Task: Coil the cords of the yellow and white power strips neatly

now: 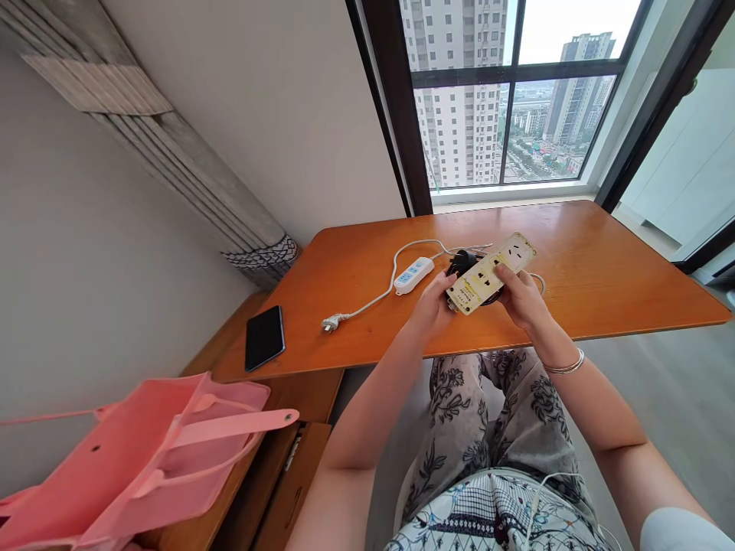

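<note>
Both hands grip the yellowed power strip (491,274) above the table (602,275): left hand (433,302) closed on its near end, right hand (520,295) pinching its side.

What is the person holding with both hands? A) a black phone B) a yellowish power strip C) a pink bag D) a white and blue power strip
B: both the left hand and the right hand grip the yellowish power strip over the table, while the phone, pink bag and white and blue strip lie untouched.
</note>
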`<control>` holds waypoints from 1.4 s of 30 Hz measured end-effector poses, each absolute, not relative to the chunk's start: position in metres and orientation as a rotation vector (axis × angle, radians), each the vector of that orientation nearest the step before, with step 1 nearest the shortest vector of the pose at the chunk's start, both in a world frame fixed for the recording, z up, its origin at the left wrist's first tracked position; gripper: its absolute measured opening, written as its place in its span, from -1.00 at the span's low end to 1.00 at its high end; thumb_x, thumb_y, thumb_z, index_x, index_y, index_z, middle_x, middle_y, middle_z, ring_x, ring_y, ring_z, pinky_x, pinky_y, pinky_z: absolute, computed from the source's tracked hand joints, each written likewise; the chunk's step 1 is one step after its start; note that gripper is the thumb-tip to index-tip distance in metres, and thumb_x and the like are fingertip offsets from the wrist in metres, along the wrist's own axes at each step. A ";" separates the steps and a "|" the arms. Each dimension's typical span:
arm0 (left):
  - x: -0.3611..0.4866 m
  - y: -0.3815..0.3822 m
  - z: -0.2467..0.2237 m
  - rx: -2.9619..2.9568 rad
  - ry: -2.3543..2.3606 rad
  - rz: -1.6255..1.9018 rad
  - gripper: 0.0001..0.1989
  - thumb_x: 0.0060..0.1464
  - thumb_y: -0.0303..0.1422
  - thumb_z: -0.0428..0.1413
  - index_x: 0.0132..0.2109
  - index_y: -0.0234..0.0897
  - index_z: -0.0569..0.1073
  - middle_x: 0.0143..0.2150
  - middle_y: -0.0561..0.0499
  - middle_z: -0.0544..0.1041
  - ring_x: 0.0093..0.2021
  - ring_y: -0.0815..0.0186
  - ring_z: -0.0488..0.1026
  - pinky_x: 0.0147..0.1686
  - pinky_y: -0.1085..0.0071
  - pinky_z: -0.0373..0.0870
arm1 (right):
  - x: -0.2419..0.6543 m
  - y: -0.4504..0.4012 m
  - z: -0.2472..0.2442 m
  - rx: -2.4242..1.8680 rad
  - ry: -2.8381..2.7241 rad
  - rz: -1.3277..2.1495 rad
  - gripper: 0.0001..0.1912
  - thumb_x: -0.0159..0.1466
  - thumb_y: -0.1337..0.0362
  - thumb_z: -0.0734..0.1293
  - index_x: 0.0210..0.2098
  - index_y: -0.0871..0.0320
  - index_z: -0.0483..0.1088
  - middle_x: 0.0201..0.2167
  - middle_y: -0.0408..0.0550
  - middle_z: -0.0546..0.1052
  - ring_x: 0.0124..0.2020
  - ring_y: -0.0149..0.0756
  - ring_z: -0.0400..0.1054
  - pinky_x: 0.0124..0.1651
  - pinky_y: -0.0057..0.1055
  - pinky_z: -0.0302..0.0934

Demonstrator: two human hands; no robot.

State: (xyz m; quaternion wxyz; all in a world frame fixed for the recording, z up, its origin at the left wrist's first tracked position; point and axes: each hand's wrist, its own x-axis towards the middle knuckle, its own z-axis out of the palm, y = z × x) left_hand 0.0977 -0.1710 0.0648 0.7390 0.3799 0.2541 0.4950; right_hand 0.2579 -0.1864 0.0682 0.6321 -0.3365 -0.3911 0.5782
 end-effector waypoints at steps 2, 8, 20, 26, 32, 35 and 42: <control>0.099 -0.172 0.060 0.836 0.544 1.090 -0.41 -0.20 -0.10 0.38 -0.04 -0.24 0.45 -0.11 -0.12 0.62 -0.09 0.10 0.59 -0.27 0.31 0.51 | 0.256 -0.186 0.065 -0.780 -0.858 1.308 -0.42 -0.08 -0.10 0.56 -0.23 0.15 0.47 -0.27 0.00 0.63 -0.13 -0.04 0.54 -0.19 -0.18 0.50; 0.106 -0.175 0.052 0.901 0.672 1.180 -0.31 -0.29 -0.09 0.45 -0.02 -0.24 0.41 -0.11 -0.09 0.62 -0.16 0.17 0.59 -0.27 0.37 0.48 | 0.255 -0.185 0.060 -0.801 -0.805 1.377 -0.40 -0.10 -0.10 0.58 -0.20 0.11 0.47 -0.23 -0.05 0.63 -0.14 -0.11 0.54 -0.25 -0.24 0.51; 0.097 -0.159 0.050 0.868 0.804 1.047 -0.58 -0.08 -0.08 0.33 -0.19 -0.28 0.48 -0.32 -0.04 0.59 -0.36 0.27 0.55 -0.47 0.45 0.39 | 0.260 -0.180 0.048 -0.870 -0.844 1.421 -0.53 -0.03 0.01 0.56 -0.24 0.14 0.46 -0.37 -0.07 0.59 -0.49 -0.36 0.40 -0.64 -0.50 0.26; 0.110 -0.172 0.040 0.681 0.515 1.210 -0.52 -0.01 -0.07 0.28 -0.02 -0.26 0.50 -0.01 -0.15 0.60 0.04 0.11 0.54 -0.09 0.27 0.50 | 0.249 -0.174 0.040 -0.824 -0.713 1.231 -0.43 -0.01 -0.02 0.53 -0.09 0.08 0.41 -0.20 -0.08 0.60 -0.23 -0.23 0.51 -0.41 -0.39 0.46; 0.131 -0.180 0.025 0.757 0.528 1.376 -0.52 -0.25 -0.45 0.41 -0.09 -0.23 0.53 0.03 -0.05 0.60 0.19 0.20 0.43 0.15 0.33 0.34 | 0.244 -0.177 0.036 -0.730 -0.557 1.179 -0.38 0.02 -0.09 0.50 -0.05 0.10 0.38 -0.06 -0.01 0.58 -0.12 -0.20 0.51 -0.30 -0.35 0.47; 0.138 -0.173 0.017 0.699 0.575 1.487 -0.53 -0.30 -0.37 0.46 -0.16 -0.22 0.54 -0.09 -0.02 0.62 0.07 0.22 0.50 0.07 0.35 0.39 | 0.242 -0.179 0.037 -0.714 -0.511 1.197 -0.35 0.01 -0.10 0.50 -0.02 0.10 0.38 0.00 -0.02 0.56 -0.12 -0.24 0.50 -0.33 -0.41 0.43; 0.144 -0.172 0.014 0.788 0.674 1.626 -0.50 -0.20 -0.03 0.40 -0.19 -0.21 0.47 -0.20 0.01 0.56 -0.16 0.29 0.51 -0.16 0.41 0.46 | 0.239 -0.182 0.033 -0.792 -0.494 1.236 -0.39 0.05 -0.17 0.44 -0.03 0.05 0.39 -0.14 -0.13 0.58 -0.36 -0.41 0.39 -0.55 -0.56 0.14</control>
